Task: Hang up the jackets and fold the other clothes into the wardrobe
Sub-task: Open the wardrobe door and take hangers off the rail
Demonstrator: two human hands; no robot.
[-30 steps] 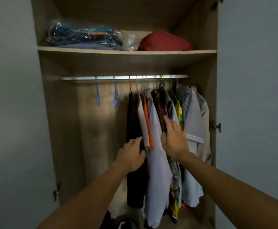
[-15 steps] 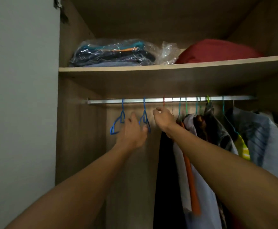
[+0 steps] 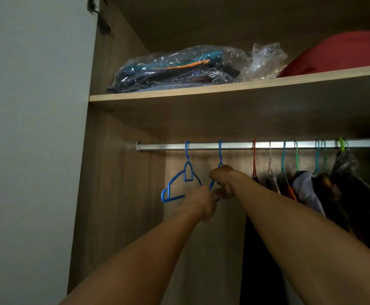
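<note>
At 9 o'clock the wardrobe door (image 3: 32, 150) is standing open, and the shelf (image 3: 223, 88) is running across the top. On the shelf a plastic bag of folded clothes (image 3: 179, 67) is lying at 12 o'clock, and a red bundle (image 3: 342, 53) is lying at 2 o'clock. Under the shelf the metal rail (image 3: 234, 146) is stretching long ways from left to right. Two blue hangers are hanging empty near its left end. The first blue hanger (image 3: 175, 186) is hanging with its hook up on the rail, and its long bar is slanting down to 8 o'clock. The left hand (image 3: 201, 203) is reaching up just under it with its fingers curling, but I cannot tell if it is holding a hanger or not. The second blue hanger (image 3: 220, 155) is hanging with its hook on the rail too, pointing straight down. The right hand (image 3: 223, 183) is gripping the bottom part of this hanger, so its long bar is hiding behind the fingers. At 3 o'clock many hung clothes (image 3: 333, 190) are already crowding together on coloured hangers. So I think some hanging is done. I think the person is getting an empty hanger off the rail for a jacket. No jacket is showing in the hands, and no loose clothes for folding are showing either, so that part is looking like it is still waiting.
</note>
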